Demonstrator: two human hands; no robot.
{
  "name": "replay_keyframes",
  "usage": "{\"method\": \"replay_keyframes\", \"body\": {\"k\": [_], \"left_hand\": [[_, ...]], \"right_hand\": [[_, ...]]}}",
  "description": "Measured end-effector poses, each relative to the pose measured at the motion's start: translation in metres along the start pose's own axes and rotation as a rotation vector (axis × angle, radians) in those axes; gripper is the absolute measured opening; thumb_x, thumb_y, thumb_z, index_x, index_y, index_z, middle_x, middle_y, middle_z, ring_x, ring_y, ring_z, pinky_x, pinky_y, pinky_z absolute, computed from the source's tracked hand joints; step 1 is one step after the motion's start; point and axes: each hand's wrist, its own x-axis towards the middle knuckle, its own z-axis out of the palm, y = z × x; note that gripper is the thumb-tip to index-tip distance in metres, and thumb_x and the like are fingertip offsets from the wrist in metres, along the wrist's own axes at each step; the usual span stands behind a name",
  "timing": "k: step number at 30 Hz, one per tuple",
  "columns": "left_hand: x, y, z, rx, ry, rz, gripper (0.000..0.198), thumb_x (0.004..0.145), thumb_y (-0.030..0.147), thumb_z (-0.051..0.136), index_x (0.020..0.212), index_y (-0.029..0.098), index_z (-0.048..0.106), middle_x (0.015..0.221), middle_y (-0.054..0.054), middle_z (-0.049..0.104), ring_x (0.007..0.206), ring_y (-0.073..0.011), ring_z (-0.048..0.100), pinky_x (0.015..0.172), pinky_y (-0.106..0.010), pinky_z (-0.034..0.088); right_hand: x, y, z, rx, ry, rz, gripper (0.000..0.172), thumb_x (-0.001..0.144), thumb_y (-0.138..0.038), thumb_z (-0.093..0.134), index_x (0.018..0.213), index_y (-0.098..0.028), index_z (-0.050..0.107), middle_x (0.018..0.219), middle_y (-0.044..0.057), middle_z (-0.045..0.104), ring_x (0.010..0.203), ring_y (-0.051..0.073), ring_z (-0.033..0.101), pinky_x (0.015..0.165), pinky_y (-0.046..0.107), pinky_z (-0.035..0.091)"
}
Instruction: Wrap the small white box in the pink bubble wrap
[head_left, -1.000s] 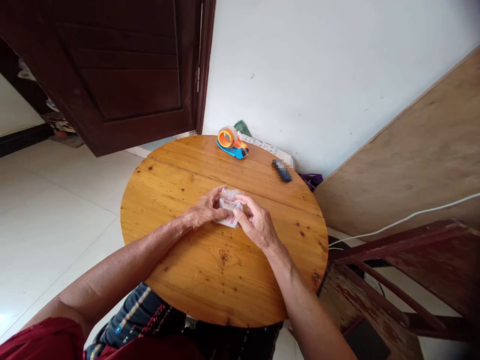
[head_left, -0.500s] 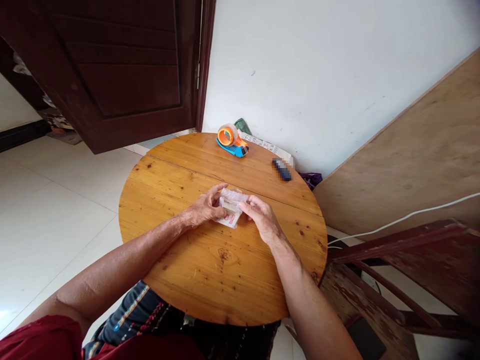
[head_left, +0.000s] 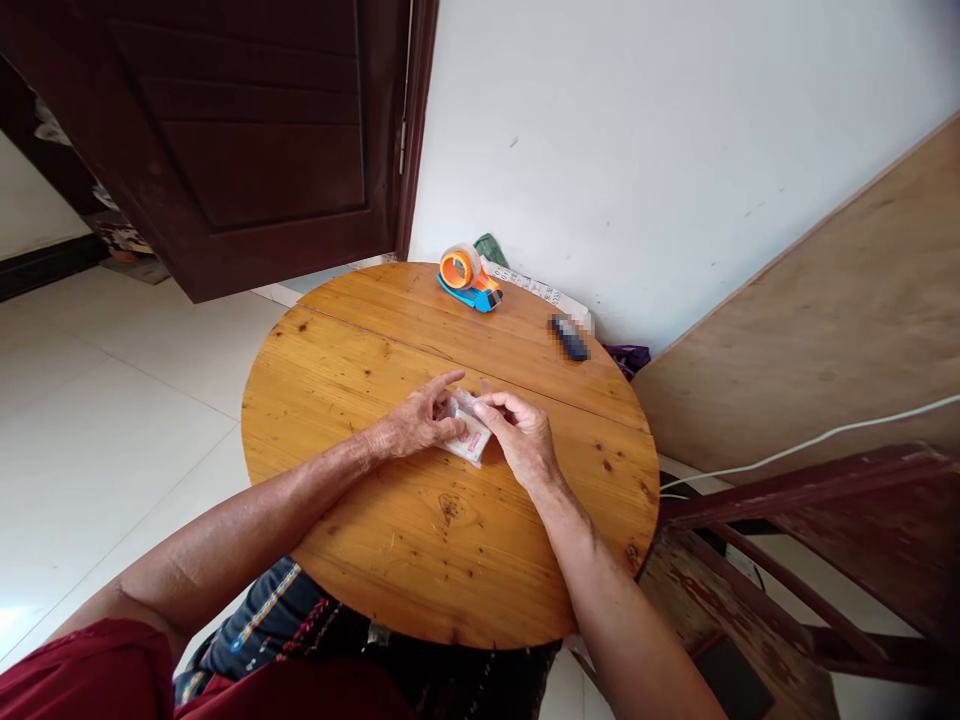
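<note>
A small white packet with red print lies in clear, crinkled plastic wrap on the wooden table. My left hand holds its left side, thumb pressed on top and index finger stretched out over the table. At the packet's upper right, my right hand pinches the wrap's edge between thumb and fingers. What lies inside the packet is hidden.
A blue and orange tape dispenser stands by the table's far edge. Right of it lies a dark, blurred-out object. A white wall rises behind, a dark door at left, a wooden stool-like frame at right.
The wrap's upper flap, spread out before, is now drawn in under my right fingers. My left index finger has stretched away from the packet.
</note>
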Motion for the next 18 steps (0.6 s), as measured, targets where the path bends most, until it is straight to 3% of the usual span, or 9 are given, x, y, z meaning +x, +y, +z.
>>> {"method": "replay_keyframes", "body": {"k": [5, 13, 18], "left_hand": [[0.0008, 0.0031, 0.0001, 0.013, 0.028, -0.007, 0.079, 0.073, 0.022, 0.071, 0.145, 0.016, 0.04, 0.095, -0.002, 0.062, 0.082, -0.0139, 0.056, 0.073, -0.027, 0.046], [0.0026, -0.0011, 0.0007, 0.074, 0.045, 0.019, 0.073, 0.074, 0.027, 0.07, 0.142, 0.015, 0.045, 0.093, -0.002, 0.062, 0.081, -0.0151, 0.055, 0.074, -0.029, 0.045], [0.0028, 0.0007, 0.002, 0.108, 0.084, 0.003, 0.071, 0.074, 0.025, 0.069, 0.141, 0.016, 0.046, 0.092, -0.002, 0.064, 0.08, -0.0155, 0.058, 0.076, -0.03, 0.047]], "right_hand": [[-0.0016, -0.0055, 0.0004, -0.074, 0.011, -0.088, 0.017, 0.084, -0.035, 0.065, 0.076, -0.021, 0.07, 0.083, 0.003, 0.074, 0.076, 0.018, 0.066, 0.073, 0.03, 0.052], [-0.0014, -0.0106, -0.0027, 0.007, -0.003, -0.03, 0.014, 0.081, -0.035, 0.067, 0.079, -0.022, 0.072, 0.084, 0.002, 0.076, 0.077, 0.02, 0.069, 0.076, 0.033, 0.056], [-0.0039, -0.0111, -0.0026, -0.042, 0.062, -0.072, 0.015, 0.083, -0.036, 0.065, 0.08, -0.023, 0.073, 0.086, 0.003, 0.077, 0.08, 0.021, 0.07, 0.078, 0.035, 0.057]]}}
